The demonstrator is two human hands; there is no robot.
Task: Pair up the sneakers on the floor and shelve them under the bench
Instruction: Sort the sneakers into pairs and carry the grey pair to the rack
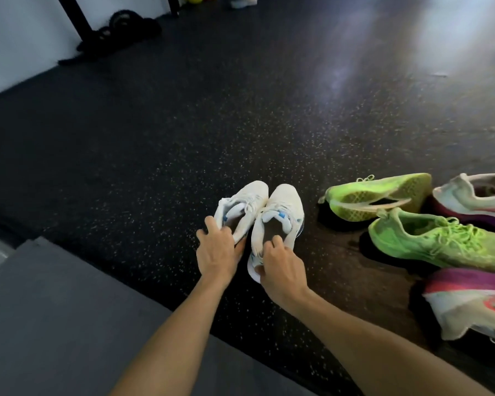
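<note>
Two white sneakers with blue tongue tabs stand side by side, toes pointing away from me. My left hand (216, 250) grips the heel collar of the left white sneaker (245, 208). My right hand (280, 268) pinches the heel of the right white sneaker (283, 212), fingers hooked into its opening. To the right lie two neon green sneakers, one tipped on its side (377, 195), the other upright (437, 241). Two white sneakers with pink and purple soles sit at the right edge, one further away (475, 195) and one nearer to me (469, 304).
The grey padded bench top (55, 318) fills the lower left; its underside is hidden. Black speckled rubber floor (183, 124) stretches ahead. A coiled black rope (117, 32) lies by the white wall at the far left, beside a dark frame leg. Coloured balls sit at the top.
</note>
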